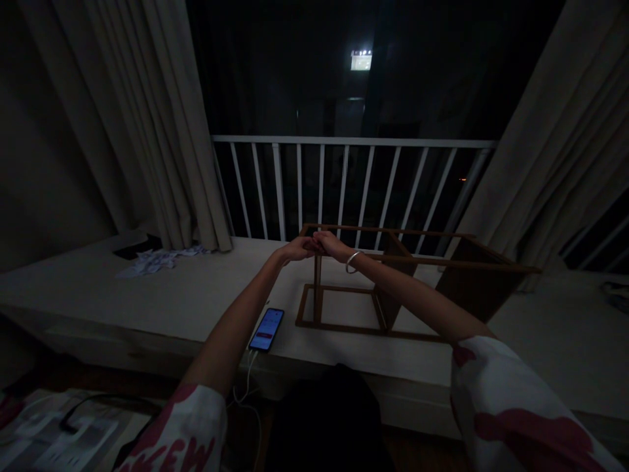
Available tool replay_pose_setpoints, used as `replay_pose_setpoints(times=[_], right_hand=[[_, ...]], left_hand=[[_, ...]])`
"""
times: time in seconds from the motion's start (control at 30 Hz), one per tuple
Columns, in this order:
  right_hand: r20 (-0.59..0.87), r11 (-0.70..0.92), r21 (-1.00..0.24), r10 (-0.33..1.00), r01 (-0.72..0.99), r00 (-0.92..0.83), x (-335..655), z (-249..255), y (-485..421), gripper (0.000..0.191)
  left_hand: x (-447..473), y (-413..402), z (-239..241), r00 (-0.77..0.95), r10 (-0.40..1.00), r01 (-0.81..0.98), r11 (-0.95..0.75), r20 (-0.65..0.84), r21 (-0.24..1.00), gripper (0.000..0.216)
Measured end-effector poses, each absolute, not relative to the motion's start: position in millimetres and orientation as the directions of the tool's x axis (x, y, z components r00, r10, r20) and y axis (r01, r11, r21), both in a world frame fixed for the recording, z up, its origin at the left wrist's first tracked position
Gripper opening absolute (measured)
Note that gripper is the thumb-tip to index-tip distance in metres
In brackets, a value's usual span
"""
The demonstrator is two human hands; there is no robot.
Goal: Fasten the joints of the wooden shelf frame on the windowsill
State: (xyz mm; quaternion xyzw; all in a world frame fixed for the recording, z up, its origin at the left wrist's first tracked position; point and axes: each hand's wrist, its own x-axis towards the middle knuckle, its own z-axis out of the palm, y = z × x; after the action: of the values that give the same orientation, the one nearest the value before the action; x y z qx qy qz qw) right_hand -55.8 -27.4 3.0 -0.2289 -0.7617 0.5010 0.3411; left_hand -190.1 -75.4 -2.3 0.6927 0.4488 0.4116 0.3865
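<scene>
In the dim head view, both arms reach forward and the hands meet above the near end of a brown wooden shelf frame [344,332] lying on its side. The fingers of my left hand [296,249] are bent together against those of my right hand [332,245]. My right hand, with a silver bangle at its wrist, is closed, its fingers curled inward. Anything between the fingers is hidden or too small to make out. Whether the hands touch the wooden frame behind and below them, I cannot tell.
The frame lies on a white window ledge [221,295]. A lit phone [266,330] with a white cable [248,380] is near its front edge. Crumpled white papers [152,261] lie at left. Behind are white railings [322,183] and curtains [147,118]. A power strip [93,436] sits lower left.
</scene>
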Motion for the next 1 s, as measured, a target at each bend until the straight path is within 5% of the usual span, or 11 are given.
replay_pose_setpoints(times=[0.17, 0.37, 0.5, 0.77, 1.0], right_hand=[[0.284, 0.424, -0.906, 0.619, 0.006, -0.732, -51, 12, -22, 0.028], [0.053, 0.612, -0.775, 0.312, 0.158, -0.949, -38, 48, -13, 0.03], [0.068, 0.684, -0.701, 0.345, 0.201, -0.936, -38, 51, -16, 0.028], [0.267, 0.512, -0.859, 0.474, 0.016, -0.839, -37, 25, -33, 0.029], [0.259, 0.44, -0.897, 0.579, 0.029, -0.773, -44, 20, -34, 0.028]], left_hand=[[-189, -78, 2, 0.261, 0.941, 0.313, -0.291, 0.213, 0.904, 0.029], [-190, -79, 1, 0.251, 0.946, 0.336, -0.283, 0.204, 0.898, 0.02], [-188, -79, -1, 0.223, 0.95, 0.299, -0.281, 0.22, 0.912, 0.018], [-188, -82, 1, 0.297, 0.919, 0.3, -0.347, 0.258, 0.889, 0.022], [-191, -78, -2, 0.273, 0.926, 0.329, -0.345, 0.261, 0.879, 0.026]])
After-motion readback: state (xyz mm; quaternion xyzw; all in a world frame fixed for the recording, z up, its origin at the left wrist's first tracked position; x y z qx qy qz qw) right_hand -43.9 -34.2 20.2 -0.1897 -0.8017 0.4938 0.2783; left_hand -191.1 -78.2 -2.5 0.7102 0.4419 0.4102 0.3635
